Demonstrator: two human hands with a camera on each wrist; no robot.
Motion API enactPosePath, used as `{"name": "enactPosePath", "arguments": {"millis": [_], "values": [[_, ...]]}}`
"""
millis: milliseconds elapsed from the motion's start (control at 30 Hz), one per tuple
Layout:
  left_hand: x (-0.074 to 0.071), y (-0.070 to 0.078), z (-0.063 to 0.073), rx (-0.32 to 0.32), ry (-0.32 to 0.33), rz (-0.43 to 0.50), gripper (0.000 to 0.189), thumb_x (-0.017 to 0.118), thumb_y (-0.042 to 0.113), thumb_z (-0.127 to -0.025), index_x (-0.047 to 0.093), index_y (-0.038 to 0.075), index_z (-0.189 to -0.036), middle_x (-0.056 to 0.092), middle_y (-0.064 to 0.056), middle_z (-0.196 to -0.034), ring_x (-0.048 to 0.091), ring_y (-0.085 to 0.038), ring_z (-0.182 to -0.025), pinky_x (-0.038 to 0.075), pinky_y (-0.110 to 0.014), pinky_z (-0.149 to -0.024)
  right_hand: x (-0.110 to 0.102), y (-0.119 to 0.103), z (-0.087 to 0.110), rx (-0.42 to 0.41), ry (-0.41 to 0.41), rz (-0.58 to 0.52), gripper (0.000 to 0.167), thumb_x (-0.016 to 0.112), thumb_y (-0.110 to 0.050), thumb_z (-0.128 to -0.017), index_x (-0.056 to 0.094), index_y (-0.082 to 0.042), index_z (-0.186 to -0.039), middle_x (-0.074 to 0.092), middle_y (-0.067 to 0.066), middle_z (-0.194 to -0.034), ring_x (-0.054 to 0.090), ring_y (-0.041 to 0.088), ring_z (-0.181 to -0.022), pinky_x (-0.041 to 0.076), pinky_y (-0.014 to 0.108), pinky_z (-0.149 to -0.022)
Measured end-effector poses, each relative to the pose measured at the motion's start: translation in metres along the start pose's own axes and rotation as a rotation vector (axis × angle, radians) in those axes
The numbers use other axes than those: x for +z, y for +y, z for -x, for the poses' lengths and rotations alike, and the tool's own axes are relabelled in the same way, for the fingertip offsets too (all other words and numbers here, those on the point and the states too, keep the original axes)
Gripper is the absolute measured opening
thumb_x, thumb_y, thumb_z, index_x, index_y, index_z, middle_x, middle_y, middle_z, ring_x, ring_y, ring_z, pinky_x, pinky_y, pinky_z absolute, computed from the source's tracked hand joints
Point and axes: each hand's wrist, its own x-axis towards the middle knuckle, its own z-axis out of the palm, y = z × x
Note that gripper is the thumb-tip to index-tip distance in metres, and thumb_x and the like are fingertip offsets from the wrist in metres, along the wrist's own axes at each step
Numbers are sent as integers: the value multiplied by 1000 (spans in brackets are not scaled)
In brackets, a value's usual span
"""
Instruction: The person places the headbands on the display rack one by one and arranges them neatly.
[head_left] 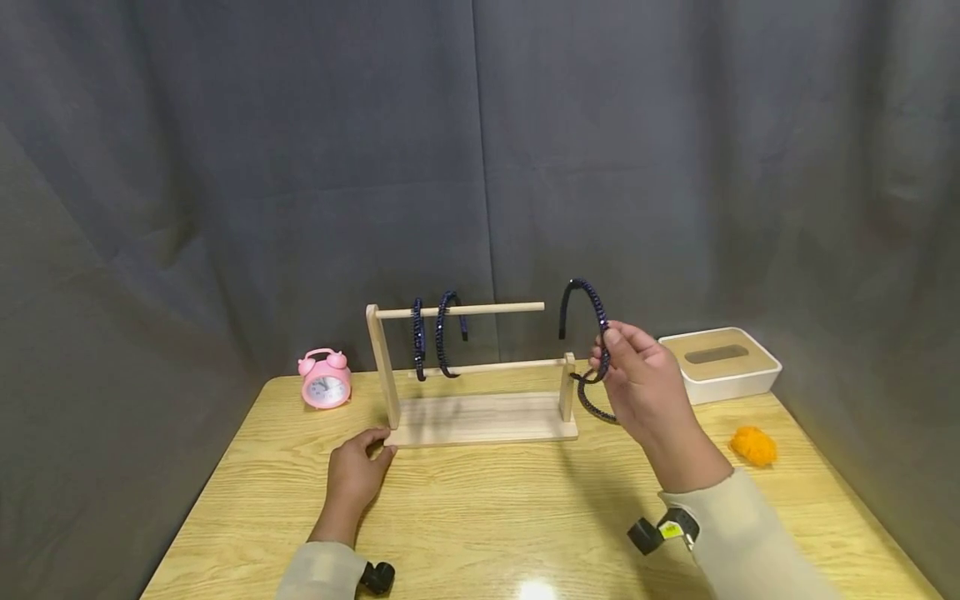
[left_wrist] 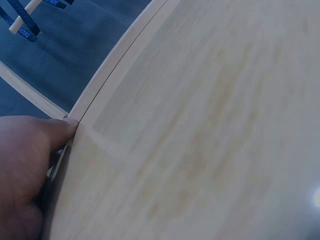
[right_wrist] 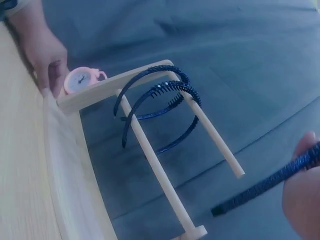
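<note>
My right hand [head_left: 648, 379] pinches a dark blue beaded headband [head_left: 597, 308] between thumb and fingers. It is held up in the air, its curve on top, just right of the free end of the upper rod [head_left: 517, 307]. My left hand [head_left: 356, 475] grips the front left corner of the wooden rack [head_left: 480, 429], thumb at the front edge. Two similar headbands, one left [head_left: 418, 333] and one right [head_left: 441, 329], hang over the upper rod toward its left end. Another dark headband [head_left: 592, 408] lies on the table behind my right hand, partly hidden by it.
A pink alarm clock [head_left: 326, 387] stands left of the rack. At the back right is a white box [head_left: 731, 387] with a slotted wooden lid, and an orange fluffy ball [head_left: 753, 446] lies in front of it. Grey curtains [head_left: 300, 167] close off the back and sides.
</note>
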Motion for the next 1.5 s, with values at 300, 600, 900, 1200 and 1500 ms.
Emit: {"name": "enactPosePath", "arguments": {"millis": [300,600,900,1200,1500], "values": [[0,-5,4,-16,-9,0,33,83,19,-99,80,8,-130,80,-14,-129,76,-35,-123,59,-54,-110,8,30,-43,105,172,-33,21,63,-10,-110,75,-14,-93,69,-1,-91,65,9,-83,61,17,-77],[-1,-4,3,4,-9,8,33,84,16,-98,80,7,-130,79,-16,-130,76,-36,-123,59,-55,-109,36,66,-62,183,224,54,7,68,-13,-109,72,-8,-107,68,-2,-97,67,9,-87,64,19,-82],[1,-3,3,12,5,19,33,83,15,-98,80,6,-129,79,-17,-131,76,-35,-121,60,-54,-108,75,100,-67,190,180,68,31,68,-14,-110,67,7,-132,68,0,-103,68,8,-88,64,19,-83],[2,2,6,14,20,21,30,83,14,-98,81,5,-126,80,-17,-127,77,-36,-120,60,-55,-107,82,119,-69,169,155,118,27,68,-10,-109,67,9,-128,70,0,-101,67,14,-92,61,23,-84],[0,3,2,-4,3,19,33,83,17,-99,80,7,-130,79,-16,-130,75,-36,-123,58,-55,-110,74,117,-73,156,117,203,24,70,-19,-109,70,-1,-126,67,-2,-102,63,14,-93,55,23,-79]]}}
